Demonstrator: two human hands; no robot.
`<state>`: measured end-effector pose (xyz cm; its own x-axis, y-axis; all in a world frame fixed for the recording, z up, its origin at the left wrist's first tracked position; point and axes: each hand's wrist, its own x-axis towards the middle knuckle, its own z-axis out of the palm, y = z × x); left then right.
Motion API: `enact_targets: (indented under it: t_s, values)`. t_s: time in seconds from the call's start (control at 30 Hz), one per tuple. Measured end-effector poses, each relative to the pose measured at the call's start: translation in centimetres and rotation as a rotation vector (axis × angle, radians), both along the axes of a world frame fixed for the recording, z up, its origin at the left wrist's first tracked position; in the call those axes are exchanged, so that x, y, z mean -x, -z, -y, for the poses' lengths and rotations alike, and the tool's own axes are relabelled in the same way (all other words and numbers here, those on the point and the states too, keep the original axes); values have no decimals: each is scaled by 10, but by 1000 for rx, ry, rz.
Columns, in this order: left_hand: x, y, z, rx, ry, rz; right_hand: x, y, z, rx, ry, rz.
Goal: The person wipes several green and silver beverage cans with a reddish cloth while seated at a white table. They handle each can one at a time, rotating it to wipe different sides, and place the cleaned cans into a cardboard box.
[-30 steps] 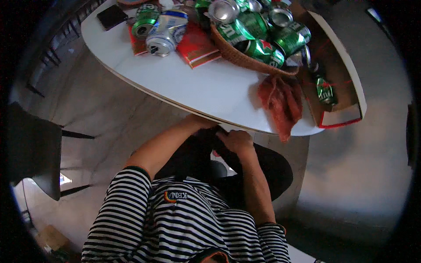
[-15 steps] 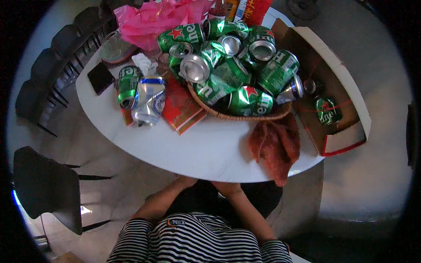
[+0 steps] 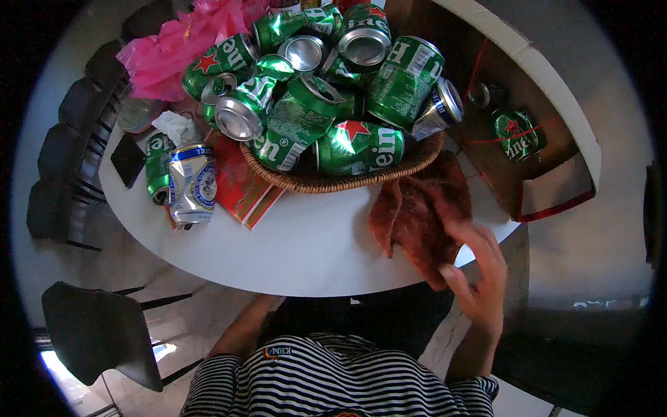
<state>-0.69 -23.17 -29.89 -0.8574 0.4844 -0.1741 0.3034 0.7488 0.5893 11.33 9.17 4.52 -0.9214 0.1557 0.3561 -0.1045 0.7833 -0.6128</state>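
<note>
Fingers [image 3: 488,244] of the right hand [image 3: 488,295]: held apart from the thumb, so that the right edge of the red-brown cloth [image 3: 415,208] is bracketed; whether it is touched cannot be told. Left hand: hidden below the white table [image 3: 306,257]; its fingers cannot be seen. Cloth: laid at the table's near right edge, long axis directed front to back, narrow end pointed nearward. Wicker basket [image 3: 347,185]: set just beyond, its rim apparently relied on to contain heaped green cans [image 3: 358,149].

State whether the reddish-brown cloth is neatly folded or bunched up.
Bunched up: the reddish-brown cloth shows irregular ridges and uneven edges beside the right hand.
</note>
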Motion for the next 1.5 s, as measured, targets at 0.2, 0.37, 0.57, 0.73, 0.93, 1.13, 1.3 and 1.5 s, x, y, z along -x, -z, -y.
enact_targets:
  t_s: [0.2, 0.37, 0.57, 0.73, 0.93, 1.13, 1.3, 1.5]
  values:
    - [-14, 57, 38, -8, -120, -30, 44, 38, 14, -338, 219, 74]
    - [-38, -54, 38, 136, 216, 414, 44, 46, 10, -369, 265, 50]
    - [-17, -255, 25, -400, 421, 901, 7, 46, 0, 131, -25, 98]
    - [15, -382, -2, -789, 466, 194, -39, 60, -17, 996, 112, -196]
    - [85, -405, -68, -253, -44, -935, -62, 60, -14, 1284, 352, -285]
    - [117, -368, -60, -502, -232, -683, -79, 66, -12, 1403, 525, -259]
    - [82, -372, -63, -1150, -392, -485, -68, 59, -13, 1480, 583, -418]
    - [-18, -319, -113, -1072, -169, 221, 2, 23, 35, 359, 12, -280]
